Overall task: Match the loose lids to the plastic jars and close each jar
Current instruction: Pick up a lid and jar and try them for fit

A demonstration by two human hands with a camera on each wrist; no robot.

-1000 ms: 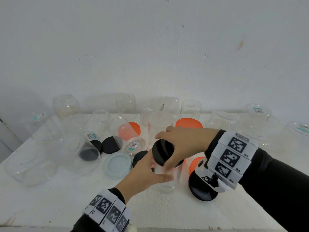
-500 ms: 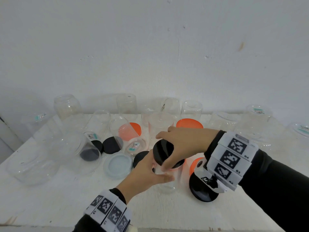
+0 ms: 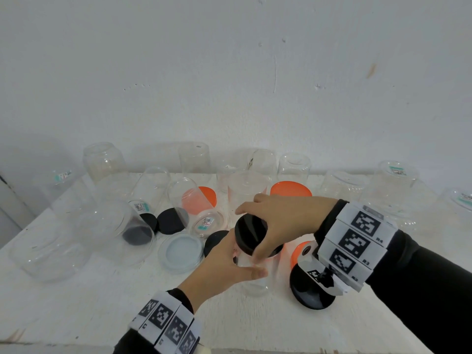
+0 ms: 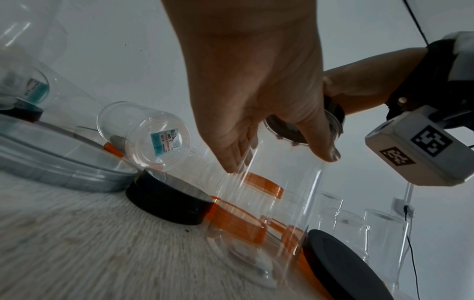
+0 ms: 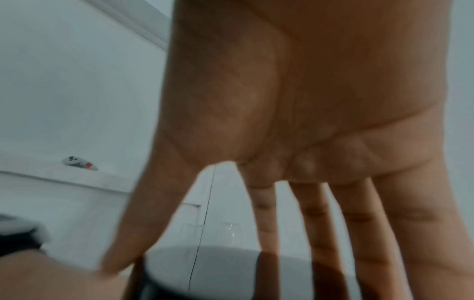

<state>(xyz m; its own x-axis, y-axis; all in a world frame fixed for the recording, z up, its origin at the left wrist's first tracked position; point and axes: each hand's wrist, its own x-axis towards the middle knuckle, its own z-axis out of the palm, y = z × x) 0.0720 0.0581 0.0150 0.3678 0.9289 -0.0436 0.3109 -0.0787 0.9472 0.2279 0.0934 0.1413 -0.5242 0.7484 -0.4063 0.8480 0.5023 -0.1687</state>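
A tall clear jar (image 3: 255, 282) stands upright near the table's front centre, and my left hand (image 3: 229, 269) grips its upper wall; the jar (image 4: 279, 192) and left hand (image 4: 259, 97) fill the left wrist view. On the jar's mouth sits a black lid (image 3: 251, 235), which my right hand (image 3: 278, 221) grips from above with thumb and fingers round its rim. The lid (image 5: 231, 270) shows under the right hand (image 5: 282, 121) in the right wrist view, blurred. Loose lids lie around: black (image 3: 171, 221), black (image 3: 215, 241), clear (image 3: 181, 251), orange (image 3: 291, 189).
Many open clear jars stand or lie along the wall and at the left, among them a large one on its side (image 3: 112, 231) and a tilted one with a price label (image 3: 201, 210). A wide black lid (image 3: 311, 295) and an orange lid (image 3: 297, 254) lie under my right wrist.
Hardly anything has moved: both hands keep their hold on the jar and the black lid, with only a slight shift of the right fingers round the lid's rim.
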